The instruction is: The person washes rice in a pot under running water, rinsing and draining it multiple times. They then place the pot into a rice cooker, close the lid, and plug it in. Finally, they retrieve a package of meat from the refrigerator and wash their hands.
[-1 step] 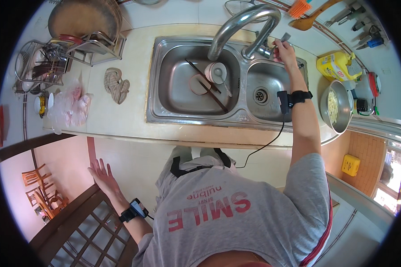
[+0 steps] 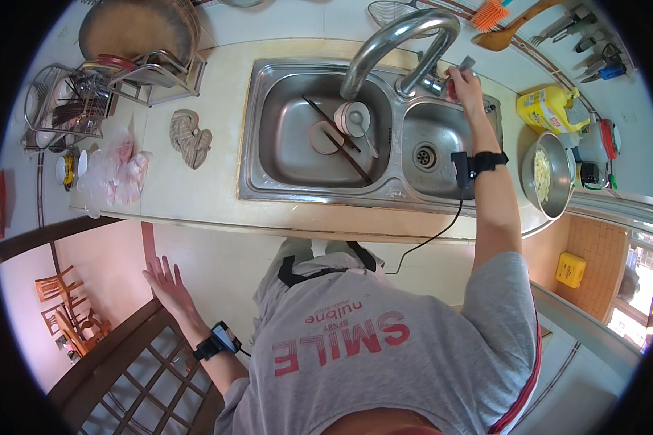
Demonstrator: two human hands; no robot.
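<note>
My right hand (image 2: 464,85) reaches over the small basin and has its fingers closed round the metal faucet handle (image 2: 468,62). The curved chrome spout (image 2: 403,32) hangs over the large basin, and I see no water running from it. Inside the steel sink (image 2: 290,163) lie a small white bowl (image 2: 345,119) with a spoon (image 2: 371,142) in it, a pair of dark chopsticks (image 2: 355,166), and a round pale dish (image 2: 319,136) partly under them. My left hand (image 2: 170,284) is held out to the side, away from the counter, fingers spread, with nothing in it.
On the counter's left are a crumpled cloth (image 2: 189,138), a plastic bag (image 2: 116,174) and a dish rack (image 2: 87,109). At the right stand a metal bowl (image 2: 531,170) of pale cut pieces and a yellow jug (image 2: 548,109). A cable (image 2: 442,232) hangs from my right wrist.
</note>
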